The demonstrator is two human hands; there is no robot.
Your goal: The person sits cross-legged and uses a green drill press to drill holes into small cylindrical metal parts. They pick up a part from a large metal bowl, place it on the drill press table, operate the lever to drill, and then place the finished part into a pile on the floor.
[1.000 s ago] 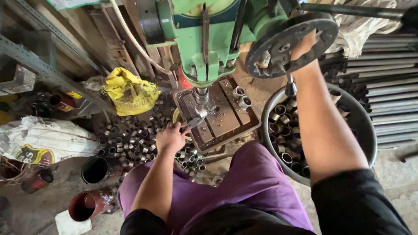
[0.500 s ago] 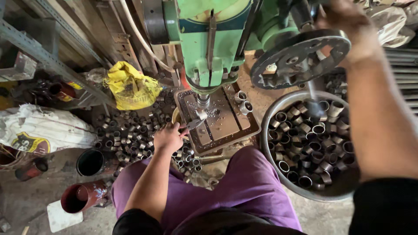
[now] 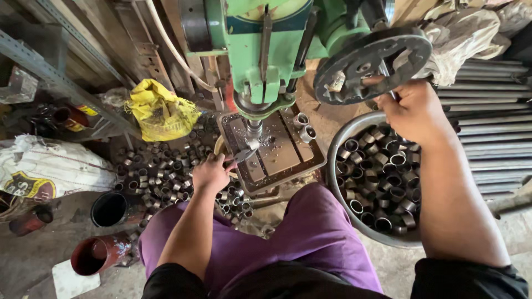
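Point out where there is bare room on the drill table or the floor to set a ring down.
The drill table is bare right of the spindle, below two rings at its back edge. Its left front is taken by the left hand with pliers. Floor left is crowded with loose rings; the basin is full. Bare concrete shows beside the red pipe.

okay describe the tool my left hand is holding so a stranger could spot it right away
Start at the green drill press and follow its spindle down to the steel table. At the table's left edge, the left hand grips pliers, the only handled tool among loose metal rings.
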